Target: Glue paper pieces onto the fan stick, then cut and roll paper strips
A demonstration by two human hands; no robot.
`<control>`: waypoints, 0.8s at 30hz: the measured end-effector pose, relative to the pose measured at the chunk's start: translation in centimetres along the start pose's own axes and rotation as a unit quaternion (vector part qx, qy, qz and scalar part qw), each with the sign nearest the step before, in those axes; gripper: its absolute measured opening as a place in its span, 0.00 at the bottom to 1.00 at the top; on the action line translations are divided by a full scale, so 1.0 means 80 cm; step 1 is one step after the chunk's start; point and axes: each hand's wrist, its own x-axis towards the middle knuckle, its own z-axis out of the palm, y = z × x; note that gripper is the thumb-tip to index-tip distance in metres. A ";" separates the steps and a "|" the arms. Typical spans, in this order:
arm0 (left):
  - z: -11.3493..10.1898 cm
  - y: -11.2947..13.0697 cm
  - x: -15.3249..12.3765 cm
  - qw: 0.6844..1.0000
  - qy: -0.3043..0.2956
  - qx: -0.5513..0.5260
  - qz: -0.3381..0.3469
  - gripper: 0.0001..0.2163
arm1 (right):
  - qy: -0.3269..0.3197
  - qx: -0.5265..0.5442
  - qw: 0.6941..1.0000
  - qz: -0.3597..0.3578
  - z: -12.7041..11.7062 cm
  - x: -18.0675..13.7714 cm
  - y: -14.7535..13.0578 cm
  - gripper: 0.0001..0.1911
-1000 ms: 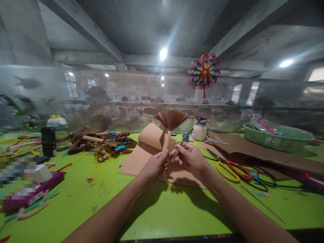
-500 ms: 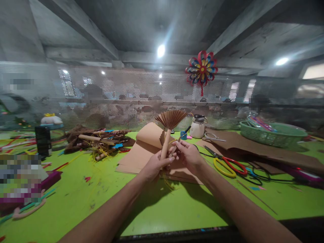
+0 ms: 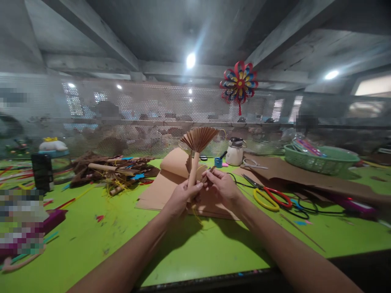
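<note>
My left hand is closed round the rolled brown paper stick of a pleated brown paper fan, holding it upright above the green table. My right hand sits just to the right of the stick, its fingers pinching a small brown paper piece against the stick. Thin yellow strands hang below my left hand. Under both hands lies a stack of tan paper sheets.
Red and yellow scissors and black cords lie to the right, near brown sheets and a green basket. A white glue jar stands behind. A heap of brown paper pieces lies left, by a black box. A mesh screen bears a coloured pinwheel.
Both hands and the fan have shifted slightly left and up in view as the head turned. My right fingers have moved closer to the stick.
</note>
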 end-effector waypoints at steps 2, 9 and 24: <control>-0.001 -0.001 0.003 1.000 0.007 0.028 0.009 0.16 | -0.004 0.008 1.000 -0.004 0.000 0.001 0.000 0.14; -0.012 -0.001 0.011 0.993 0.030 0.109 0.041 0.15 | -0.005 0.029 1.000 0.005 0.000 0.003 0.003 0.16; -0.009 0.019 0.006 0.984 0.118 0.123 0.052 0.12 | 0.129 -0.361 0.922 -0.056 -0.105 0.050 -0.056 0.16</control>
